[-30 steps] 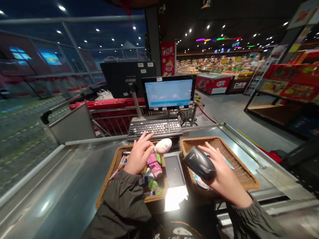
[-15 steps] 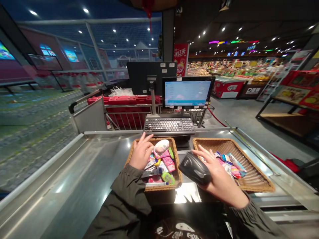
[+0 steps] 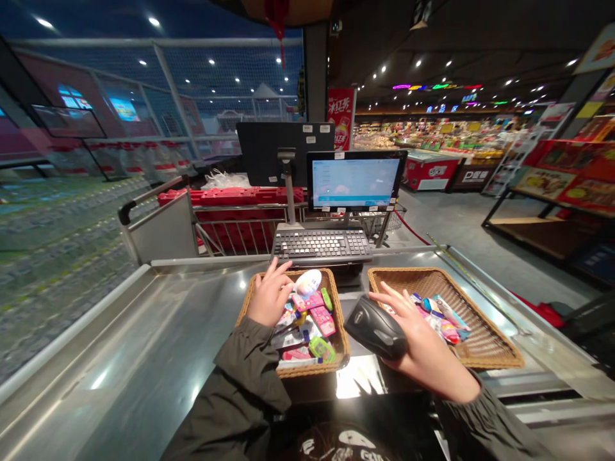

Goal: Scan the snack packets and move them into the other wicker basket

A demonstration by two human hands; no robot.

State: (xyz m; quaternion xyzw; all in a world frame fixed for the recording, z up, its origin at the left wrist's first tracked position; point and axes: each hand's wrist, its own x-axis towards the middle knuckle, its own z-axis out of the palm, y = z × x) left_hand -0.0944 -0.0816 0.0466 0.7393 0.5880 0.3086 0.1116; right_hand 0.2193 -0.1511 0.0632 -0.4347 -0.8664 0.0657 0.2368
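My left hand (image 3: 270, 298) is over the left side of a wicker basket (image 3: 344, 342). Its thumb and index finger pinch the left end of a white egg-shaped package (image 3: 308, 282) with a printed label, while the other fingers stretch out. Under it lie several small packets, among them a pink package (image 3: 323, 320) and a bright green item (image 3: 321, 349). A black barcode scanner (image 3: 377, 328) is gripped in my right hand (image 3: 423, 339), its head pointing left towards that basket. Beyond the right hand a second wicker basket (image 3: 490, 342) holds several colourful packets (image 3: 444, 317).
Both baskets stand on a metal checkout counter (image 3: 192, 307). Behind them are a keyboard (image 3: 321, 244) and a lit monitor (image 3: 355, 181), with a second screen's dark back (image 3: 262, 150) beside it. A metal cart (image 3: 158, 224) stands past the counter's far edge.
The egg-shaped package has turned a little in my left fingers, so its label shows differently. The view has shifted slightly; my right hand keeps its hold on the scanner.
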